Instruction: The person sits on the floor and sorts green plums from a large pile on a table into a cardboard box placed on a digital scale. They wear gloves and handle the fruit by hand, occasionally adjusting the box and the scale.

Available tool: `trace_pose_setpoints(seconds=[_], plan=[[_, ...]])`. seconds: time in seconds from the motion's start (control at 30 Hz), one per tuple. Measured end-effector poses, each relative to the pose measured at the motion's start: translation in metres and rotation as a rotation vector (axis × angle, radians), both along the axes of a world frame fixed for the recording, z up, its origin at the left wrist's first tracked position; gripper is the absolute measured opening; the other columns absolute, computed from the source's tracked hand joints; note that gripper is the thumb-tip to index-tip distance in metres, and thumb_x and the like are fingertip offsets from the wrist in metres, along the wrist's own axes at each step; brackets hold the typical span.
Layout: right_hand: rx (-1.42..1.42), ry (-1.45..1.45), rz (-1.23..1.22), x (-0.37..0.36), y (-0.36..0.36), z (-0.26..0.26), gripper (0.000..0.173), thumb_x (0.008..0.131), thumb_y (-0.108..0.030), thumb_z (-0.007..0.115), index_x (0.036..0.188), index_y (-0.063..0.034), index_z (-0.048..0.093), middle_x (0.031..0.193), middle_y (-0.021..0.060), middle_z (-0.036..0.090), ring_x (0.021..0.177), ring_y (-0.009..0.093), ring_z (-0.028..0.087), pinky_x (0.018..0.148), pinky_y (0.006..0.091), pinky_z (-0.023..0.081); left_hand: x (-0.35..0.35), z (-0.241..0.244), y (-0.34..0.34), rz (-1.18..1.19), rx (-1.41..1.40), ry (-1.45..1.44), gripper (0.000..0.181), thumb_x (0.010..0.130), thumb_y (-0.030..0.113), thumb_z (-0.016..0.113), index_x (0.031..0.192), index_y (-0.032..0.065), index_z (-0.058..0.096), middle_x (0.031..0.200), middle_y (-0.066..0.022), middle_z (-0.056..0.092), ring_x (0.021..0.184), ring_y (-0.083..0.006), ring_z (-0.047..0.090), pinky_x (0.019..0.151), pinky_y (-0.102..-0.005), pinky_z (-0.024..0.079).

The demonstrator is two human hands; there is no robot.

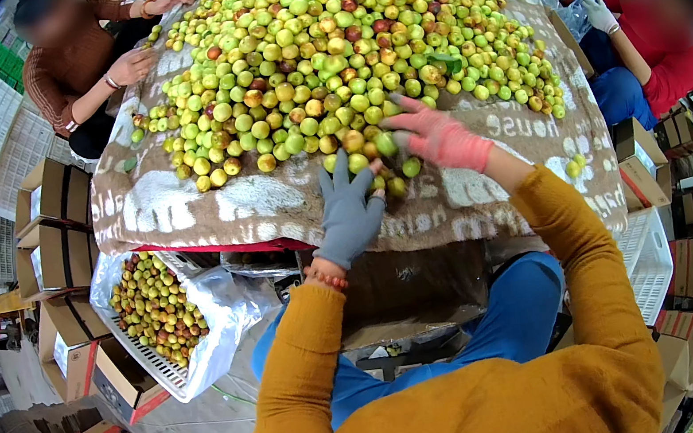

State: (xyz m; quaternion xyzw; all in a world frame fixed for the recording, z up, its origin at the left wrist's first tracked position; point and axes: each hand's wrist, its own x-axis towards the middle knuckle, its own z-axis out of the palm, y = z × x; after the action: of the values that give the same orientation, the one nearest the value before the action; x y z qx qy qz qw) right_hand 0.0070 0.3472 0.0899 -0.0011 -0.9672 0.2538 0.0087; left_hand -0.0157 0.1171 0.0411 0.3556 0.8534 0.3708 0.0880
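Note:
A large heap of green and reddish-brown jujubes [298, 76] is spread over a brown-and-white fleece blanket [217, 202] on the table before me. My left hand [351, 214], in a grey glove with bare thumb and fingertip, lies at the heap's near edge. Its fingers are spread against several fruits. My right hand [438, 135], in a pink glove with greyish fingertips, reaches in from the right, fingers apart over the same fruits. A few loose jujubes [396, 186] sit between the two hands. Whether either palm hides a fruit is not visible.
Left of my knees stands a white plastic crate [173, 380], lined with clear film and filled with browner jujubes. Cardboard boxes [60, 259] are stacked beyond it. Another white crate [653, 265] is at right. Co-workers sit at left [75, 62] and right [658, 55]. A dark box [411, 287] is under the table.

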Motion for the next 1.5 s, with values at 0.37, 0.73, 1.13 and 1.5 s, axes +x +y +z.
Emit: trace_pose_setpoints(seconds=[0.37,0.73,1.13,1.5], plan=[[0.224,0.052,0.079,0.016,-0.024,-0.028,0.056,0.094,-0.035,0.045,0.145,-0.0158,0.028,0.145,0.0182,0.033,0.136,0.036,0.027,0.114,0.0451,0.015,-0.003,0.024,-0.024,0.57,0.68,-0.771,0.041,0.087,0.002,0.042,0.127,-0.0006,0.05,0.106,-0.0036,0.057,0.077,-0.0076,0.048,0.071,-0.0211,0.042],[0.294,0.114,0.056,-0.003,-0.04,-0.035,0.059,0.093,-0.044,0.044,0.142,-0.0137,0.034,0.148,0.02,0.026,0.135,0.041,0.025,0.113,0.0467,0.017,-0.024,0.032,-0.031,0.795,1.01,-0.998,0.034,0.094,0.012,0.041,0.126,0.0072,0.051,0.109,-0.0003,0.053,0.087,-0.0118,0.05,0.08,-0.0298,0.044],[0.229,0.168,0.252,-0.019,-0.07,-0.006,0.051,0.092,-0.034,0.05,0.137,-0.0132,0.04,0.147,0.0161,0.029,0.136,0.039,0.027,0.113,0.0493,0.02,-0.014,0.034,-0.019,0.754,0.954,-1.181,0.037,0.091,0.015,0.042,0.124,0.0054,0.052,0.099,-0.0025,0.058,0.083,-0.0101,0.053,0.07,-0.0252,0.045],[-0.017,-0.059,0.387,0.03,-0.053,-0.006,0.047,0.092,-0.032,0.051,0.133,-0.0117,0.046,0.138,0.0188,0.042,0.131,0.037,0.035,0.11,0.0454,0.028,-0.017,0.004,-0.039,0.579,0.866,-0.988,0.032,0.096,0.018,0.042,0.125,0.0082,0.053,0.111,-0.0035,0.059,0.099,-0.0155,0.056,0.084,-0.0284,0.044]])
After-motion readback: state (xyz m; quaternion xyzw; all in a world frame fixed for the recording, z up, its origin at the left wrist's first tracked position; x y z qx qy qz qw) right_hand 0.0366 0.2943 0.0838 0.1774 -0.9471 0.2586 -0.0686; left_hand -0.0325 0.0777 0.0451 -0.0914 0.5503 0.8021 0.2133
